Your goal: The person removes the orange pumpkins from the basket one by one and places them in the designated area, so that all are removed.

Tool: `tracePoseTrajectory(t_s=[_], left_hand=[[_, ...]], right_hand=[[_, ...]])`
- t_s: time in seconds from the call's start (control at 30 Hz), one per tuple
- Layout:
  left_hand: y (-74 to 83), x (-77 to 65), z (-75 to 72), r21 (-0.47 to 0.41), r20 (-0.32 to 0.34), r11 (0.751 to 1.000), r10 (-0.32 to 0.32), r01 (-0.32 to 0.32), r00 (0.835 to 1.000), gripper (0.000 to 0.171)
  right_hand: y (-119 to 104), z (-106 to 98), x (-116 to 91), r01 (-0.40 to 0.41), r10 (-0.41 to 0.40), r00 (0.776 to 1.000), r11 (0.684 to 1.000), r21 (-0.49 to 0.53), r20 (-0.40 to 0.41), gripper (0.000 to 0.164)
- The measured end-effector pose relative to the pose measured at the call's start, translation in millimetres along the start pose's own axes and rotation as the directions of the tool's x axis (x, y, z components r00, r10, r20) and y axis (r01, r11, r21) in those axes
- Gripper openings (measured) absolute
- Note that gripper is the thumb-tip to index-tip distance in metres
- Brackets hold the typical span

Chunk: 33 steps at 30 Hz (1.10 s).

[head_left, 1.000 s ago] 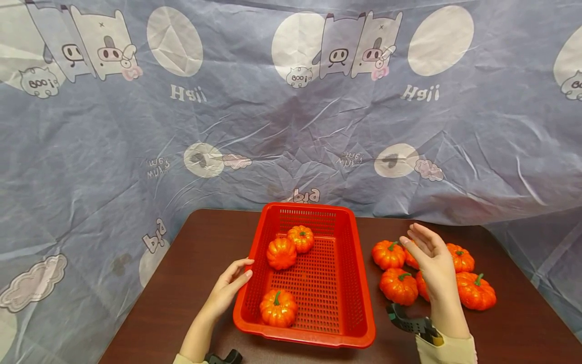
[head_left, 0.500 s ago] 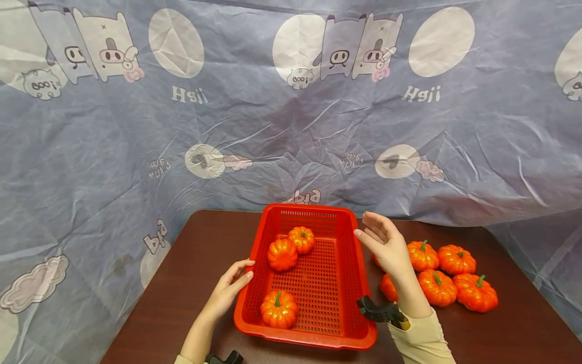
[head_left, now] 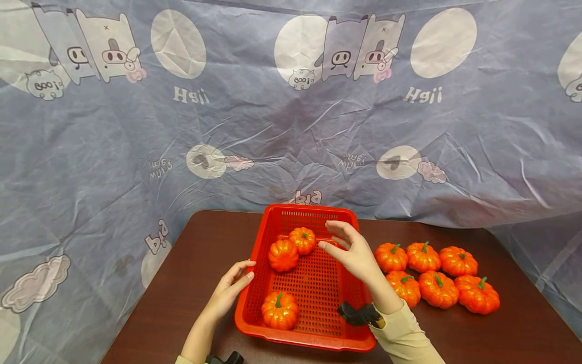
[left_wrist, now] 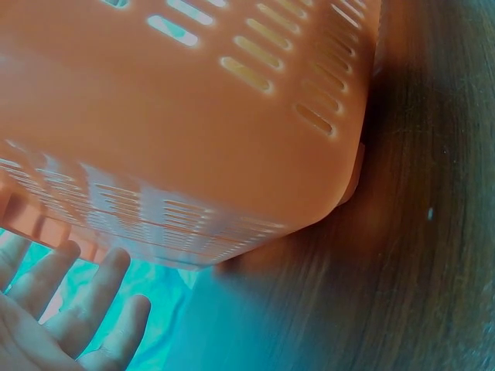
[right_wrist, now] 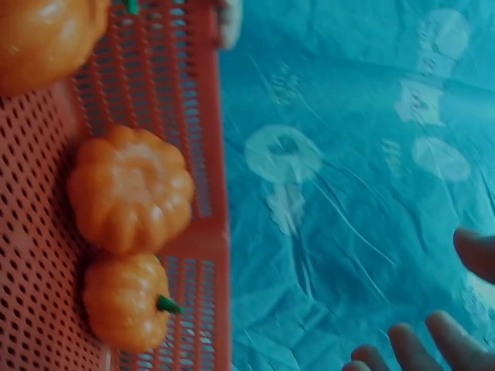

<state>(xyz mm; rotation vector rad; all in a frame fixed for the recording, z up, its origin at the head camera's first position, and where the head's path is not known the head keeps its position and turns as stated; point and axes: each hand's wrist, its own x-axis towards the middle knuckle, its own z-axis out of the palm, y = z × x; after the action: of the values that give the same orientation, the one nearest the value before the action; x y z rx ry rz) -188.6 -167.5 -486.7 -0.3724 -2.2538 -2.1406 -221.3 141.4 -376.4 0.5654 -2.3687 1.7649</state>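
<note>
A red plastic basket (head_left: 309,341) with slotted walls stands on the table, three small orange pumpkins inside. One pumpkin (head_left: 280,310) sits at its near left. Further back, another pumpkin (head_left: 283,255) lies with its stem hidden, touching a third pumpkin (head_left: 302,240). My left hand (head_left: 226,290) touches the basket's left rim from outside; in the left wrist view its fingers (left_wrist: 97,297) are spread and fairly straight. Over the basket's right side hovers my right hand (head_left: 352,253), fingers loosely bent and thumb apart, holding nothing. The right wrist view shows its fingertips (right_wrist: 410,348) away from the pumpkins.
Several more pumpkins (head_left: 438,289) sit in two rows on the brown table (head_left: 168,303), right of the basket. A printed grey-blue cloth (head_left: 291,126) hangs behind the table. Dark wrist mounts (head_left: 359,314) are strapped on both arms.
My right hand has moved left, from above the pumpkins on the table to above the basket, uncovering those pumpkins. The left hand stays at the rim. The basket's three pumpkins have not moved.
</note>
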Motion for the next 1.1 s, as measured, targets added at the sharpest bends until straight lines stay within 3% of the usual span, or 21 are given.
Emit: tracePoseTrajectory(t_s=[0.37,0.77,1.0,1.1], left_hand=[[-0.6,-0.6,-0.3,0.016,0.017,1.0,0.022,-0.022,1.0,0.032],[-0.1,-1.1,-0.9,0.017,0.018,1.0,0.021,-0.021,1.0,0.032],[-1.2,-0.1,-1.1,0.016,0.017,1.0,0.02,-0.02,1.0,0.032],[-1.2,0.3,-0.9,0.016,0.015,0.999,0.027,-0.028,1.0,0.031]], right_hand=[[5,24,6,0.034,-0.023,0.986,0.997,-0.064,0.165,0.053],[12,45,8,0.065,-0.042,0.97,0.994,-0.087,0.238,0.05],[-14,49,0,0.072,-0.028,0.941,0.991,-0.117,0.338,0.057],[-1,53,2,0.066,-0.022,0.923,0.993,-0.102,0.385,0.062]])
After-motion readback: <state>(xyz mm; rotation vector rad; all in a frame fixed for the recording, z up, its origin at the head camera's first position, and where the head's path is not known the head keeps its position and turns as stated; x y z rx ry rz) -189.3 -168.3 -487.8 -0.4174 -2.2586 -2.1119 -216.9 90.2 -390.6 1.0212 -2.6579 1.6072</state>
